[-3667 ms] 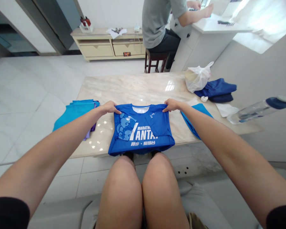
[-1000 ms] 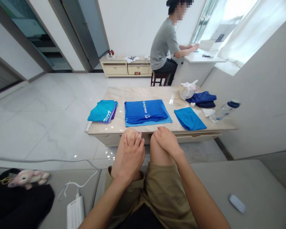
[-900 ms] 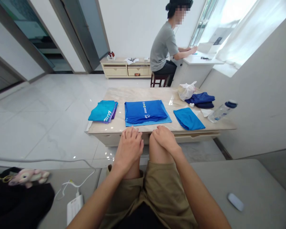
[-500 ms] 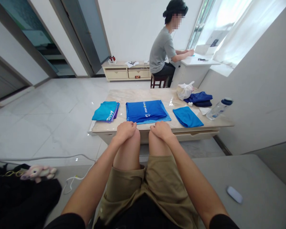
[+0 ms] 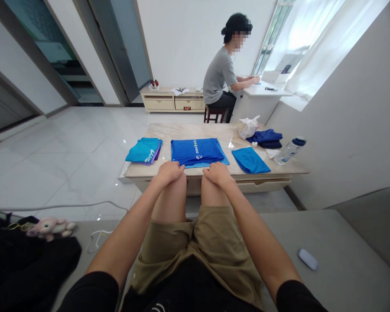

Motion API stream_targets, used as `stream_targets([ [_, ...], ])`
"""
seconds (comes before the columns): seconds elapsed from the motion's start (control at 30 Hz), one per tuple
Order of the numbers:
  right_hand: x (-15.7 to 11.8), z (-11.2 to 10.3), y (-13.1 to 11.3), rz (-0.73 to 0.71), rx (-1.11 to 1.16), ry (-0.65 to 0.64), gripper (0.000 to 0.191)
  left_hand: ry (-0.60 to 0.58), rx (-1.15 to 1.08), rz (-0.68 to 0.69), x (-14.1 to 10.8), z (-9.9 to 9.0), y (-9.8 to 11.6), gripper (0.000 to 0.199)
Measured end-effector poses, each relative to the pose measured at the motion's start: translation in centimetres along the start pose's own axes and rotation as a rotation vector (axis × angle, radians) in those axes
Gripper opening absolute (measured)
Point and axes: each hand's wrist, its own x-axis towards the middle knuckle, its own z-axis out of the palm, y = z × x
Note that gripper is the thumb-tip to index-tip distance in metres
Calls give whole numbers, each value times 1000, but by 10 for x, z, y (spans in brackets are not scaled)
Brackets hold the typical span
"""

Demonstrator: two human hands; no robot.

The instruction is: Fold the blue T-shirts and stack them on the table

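Observation:
My left hand (image 5: 171,171) rests on my left knee, and my right hand (image 5: 217,172) lies on the right knee. The fingers of both curl over the knees and are partly hidden, so how far they are closed is unclear. Just beyond them on the marble-topped table (image 5: 178,129) is a folded blue cloth (image 5: 185,151) with printed lettering, on top of a lighter blue one. A teal folded cloth (image 5: 139,150) with purple under it lies at the left. To the right sits another folded blue cloth (image 5: 249,160).
A plastic bag (image 5: 247,127), dark blue clothing (image 5: 265,137) and a water bottle (image 5: 290,150) stand at the table's right end. A person (image 5: 219,76) sits at a white desk beyond. On the sofa are a white case (image 5: 308,259) and a plush toy (image 5: 51,228).
The view has shifted slightly, so the table's right end and the seated person appear a little further left and the person lower. Both my hands stay on the knees.

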Motion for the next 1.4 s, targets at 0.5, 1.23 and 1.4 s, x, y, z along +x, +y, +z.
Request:
stream_targets([
  [0.5,-1,7,18,22,108,50,49,-57,58,84,13,-3,-16,63],
  [1.23,-14,3,10,44,80,63,51,-24,23,85,2,1,-11,64],
  [1.4,-15,3,9,54,71,74,51,-22,22,75,1,0,-11,63],
])
